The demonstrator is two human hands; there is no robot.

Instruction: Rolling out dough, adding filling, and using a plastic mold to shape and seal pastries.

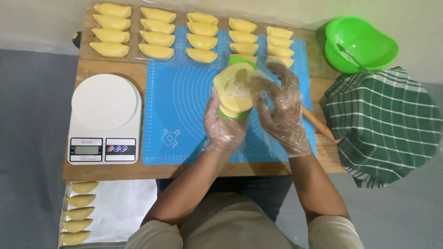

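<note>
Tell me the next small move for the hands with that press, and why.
Probably fold the press shut. The left hand holds it open with a yellow dough round and pale filling already inside, while the right hand touches the dough's edge. The finished pastries behind are all folded half-moons.

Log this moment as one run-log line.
left hand: holds green mould with filled yellow dough | right hand: touching dough edge | mat: beneath

A white round-topped kitchen scale (105,119) sits on the wooden bench (110,171) well left of the fingers. Beyond them lie rows of yellow folded pastries (158,32). To their right stand a green plastic bowl (361,44) and a green checked cloth (385,124).
</note>
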